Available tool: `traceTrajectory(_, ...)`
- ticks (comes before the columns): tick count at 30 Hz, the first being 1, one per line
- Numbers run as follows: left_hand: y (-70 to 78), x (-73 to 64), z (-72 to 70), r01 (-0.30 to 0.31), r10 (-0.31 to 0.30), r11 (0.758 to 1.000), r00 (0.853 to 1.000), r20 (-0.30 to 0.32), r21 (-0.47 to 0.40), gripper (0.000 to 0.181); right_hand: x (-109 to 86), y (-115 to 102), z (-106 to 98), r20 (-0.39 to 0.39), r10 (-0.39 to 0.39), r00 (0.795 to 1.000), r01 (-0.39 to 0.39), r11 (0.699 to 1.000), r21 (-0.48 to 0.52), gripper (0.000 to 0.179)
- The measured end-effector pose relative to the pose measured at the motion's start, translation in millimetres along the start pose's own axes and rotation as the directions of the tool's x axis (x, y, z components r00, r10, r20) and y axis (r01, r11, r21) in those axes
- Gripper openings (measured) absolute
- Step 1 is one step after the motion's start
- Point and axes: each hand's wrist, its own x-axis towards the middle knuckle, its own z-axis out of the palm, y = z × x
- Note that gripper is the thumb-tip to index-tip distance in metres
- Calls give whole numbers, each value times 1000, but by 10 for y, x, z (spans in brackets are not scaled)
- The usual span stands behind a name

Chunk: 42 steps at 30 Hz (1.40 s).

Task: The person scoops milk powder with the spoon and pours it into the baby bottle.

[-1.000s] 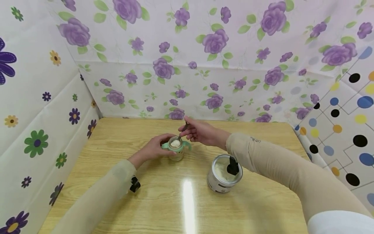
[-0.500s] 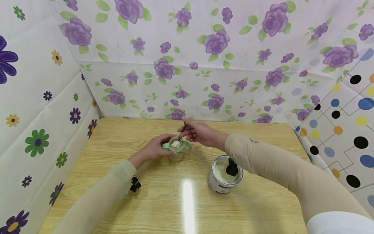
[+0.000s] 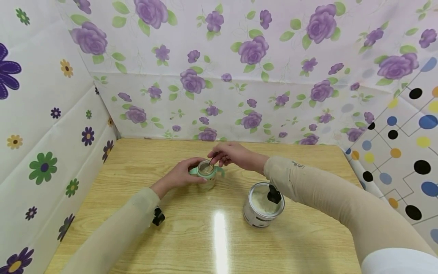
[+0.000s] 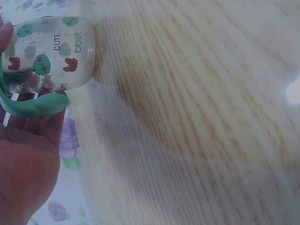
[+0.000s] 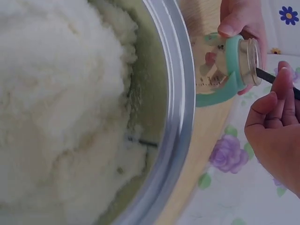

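A clear baby bottle (image 3: 207, 184) with green handles stands uncapped on the table. My left hand (image 3: 180, 173) grips it around the side, fingers behind and thumb in front. Printed "CUTE" and small cartoon faces show on the bottle (image 4: 51, 54) in the left wrist view. Over its mouth, my right hand (image 3: 236, 155) pinches a thin dark-handled spoon (image 5: 266, 75), whose lower end is inside the bottle neck. The spoon's bowl is hidden in the neck. Below the right forearm stands an open tin (image 3: 254, 220) of pale powder (image 5: 61, 103).
The wooden table (image 3: 184, 236) meets a flower-printed sheet (image 3: 226, 99) at its back edge, with patterned sheets on both sides. Black camera mounts sit at both wrists; the right mount (image 3: 273, 195) overlaps the tin's opening in the head view.
My right hand has tilted over and lowered the spoon's handle. The white powder seen in the bottle's mouth a second ago no longer shows there. The left hand and bottle have stayed put.
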Motion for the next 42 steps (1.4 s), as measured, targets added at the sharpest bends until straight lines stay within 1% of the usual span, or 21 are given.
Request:
traceTrajectory(2,5,-5,-2,1,-1,1000,1000,1,2,68,-10,-7,-9,11,-31,999,32,997,-71,45)
traceTrajectory(5,15,-8,-5,-2,2,1000,1000,-2,7,67,-27,-23,-19,24,-69,997,72,983,-166,44)
traceTrajectory(9,31,-13,-6,-8,8,1000,1000,2,2,67,-36,-34,-37,34,-98,995,103,965,-240,43)
traceTrajectory(13,33,-21,-7,-6,6,1000,1000,5,-12,67,-31,-42,-45,34,-110,993,115,955,-274,39)
traceTrajectory(16,35,-27,-5,1,0,1000,1000,4,-16,68,-20,-51,-40,32,-121,992,125,954,-271,39)
traceTrajectory(21,36,-25,-2,0,0,1000,1000,1,-11,68,-7,-82,-33,5,-150,989,146,958,-247,39)
traceTrajectory(30,16,-9,-4,10,-9,1000,1000,6,-11,69,-4,-76,-51,-28,-155,988,144,961,-235,32)
traceTrajectory(38,0,-3,-10,5,-5,1000,1000,2,-11,68,2,-73,-62,-86,-168,982,151,972,-180,30)
traceTrajectory(42,7,-8,-12,-4,4,1000,1000,-3,-13,68,-10,-103,-67,-97,-175,980,158,974,-164,30)
